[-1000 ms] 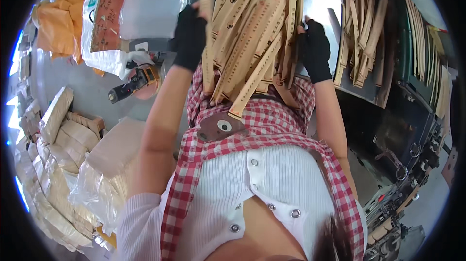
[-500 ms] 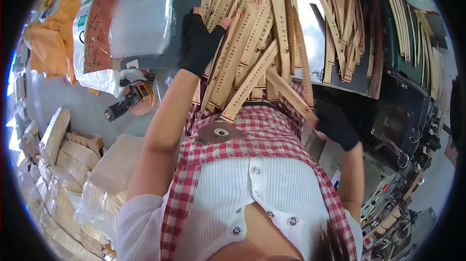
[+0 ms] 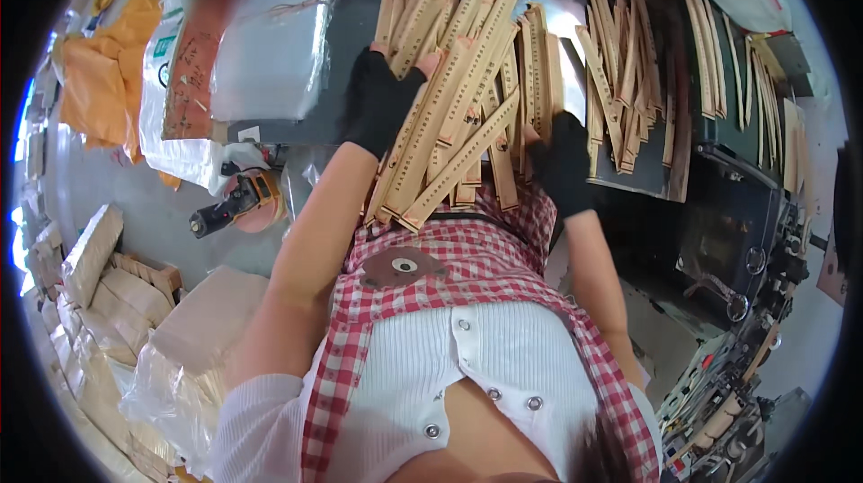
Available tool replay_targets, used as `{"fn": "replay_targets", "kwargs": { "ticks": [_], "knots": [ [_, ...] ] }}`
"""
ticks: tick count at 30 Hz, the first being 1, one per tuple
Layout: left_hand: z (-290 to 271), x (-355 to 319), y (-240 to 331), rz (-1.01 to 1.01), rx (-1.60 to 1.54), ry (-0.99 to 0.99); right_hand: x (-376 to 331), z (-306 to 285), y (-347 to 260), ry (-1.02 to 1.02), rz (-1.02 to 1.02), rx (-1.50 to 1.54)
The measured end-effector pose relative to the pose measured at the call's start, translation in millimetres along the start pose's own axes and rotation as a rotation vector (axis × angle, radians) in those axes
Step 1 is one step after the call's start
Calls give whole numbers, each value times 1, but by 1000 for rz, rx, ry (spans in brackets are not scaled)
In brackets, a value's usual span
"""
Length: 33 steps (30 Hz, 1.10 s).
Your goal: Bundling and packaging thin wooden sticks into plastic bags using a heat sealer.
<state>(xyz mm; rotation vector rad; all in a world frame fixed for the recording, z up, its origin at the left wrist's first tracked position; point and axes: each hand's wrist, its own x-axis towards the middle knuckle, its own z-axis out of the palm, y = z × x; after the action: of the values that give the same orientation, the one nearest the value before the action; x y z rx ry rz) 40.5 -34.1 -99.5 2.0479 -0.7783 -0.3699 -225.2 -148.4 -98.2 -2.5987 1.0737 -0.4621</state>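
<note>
A loose pile of flat, pale wooden strips with small dark printed marks lies across the table edge, its near ends over my lap. My left hand, in a black fingerless glove, grips the pile's left side, the thumb on top and the other fingers partly hidden. At the right side, my right hand, gloved the same way, closes round the edge of several strips, its thumb against them. Most of its fingers are hidden. One strip slants across the near part of the pile.
A second bunch of strips lies farther right on the table, and more stand in a dark green holder. Clear plastic sheets lie at left. A power tool sits below them, near wrapped packages.
My right hand has moved up from near my lap to the pile's right side. The strips that stuck out toward lower right now lie closer in. My left hand keeps its hold.
</note>
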Motion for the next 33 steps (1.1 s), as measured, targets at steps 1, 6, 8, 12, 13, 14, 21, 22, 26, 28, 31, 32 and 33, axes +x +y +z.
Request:
{"fn": "replay_targets", "kwargs": {
  "ticks": [1,6,8,12,13,14,21,22,26,28,31,32,33],
  "knots": [
    [2,-1,2,-19,11,-41,15,9,-33,113,117,43],
    [43,14,57,-361,-424,-272,72,17,-73,-242,381,1191],
    [29,26,71,-397,-733,-579,71,11,-64,-284,403,1245],
    [18,11,66,-366,-1096,-713,60,0,-46,-217,510,1231],
    [21,15,64,-359,-1087,-726,58,7,-46,-142,577,1199],
    [30,17,57,-301,-1053,-679,61,19,-59,-20,496,1146],
    [44,21,56,-326,-720,-726,73,29,-55,-191,467,1559],
    [30,3,72,-325,-992,-686,69,21,-66,-113,393,1622],
    [0,-16,42,-423,-1261,-538,43,33,-79,-144,427,1162],
    [-4,-20,8,-504,-1247,-513,29,41,-94,-84,417,981],
    [-11,-21,2,-399,-1129,-293,13,51,-89,14,355,980],
    [-10,-24,0,-395,-1061,-257,9,48,-84,-13,365,1017],
    [-10,-26,-2,-391,-992,-221,9,46,-75,-19,362,1017]
  ]
}}
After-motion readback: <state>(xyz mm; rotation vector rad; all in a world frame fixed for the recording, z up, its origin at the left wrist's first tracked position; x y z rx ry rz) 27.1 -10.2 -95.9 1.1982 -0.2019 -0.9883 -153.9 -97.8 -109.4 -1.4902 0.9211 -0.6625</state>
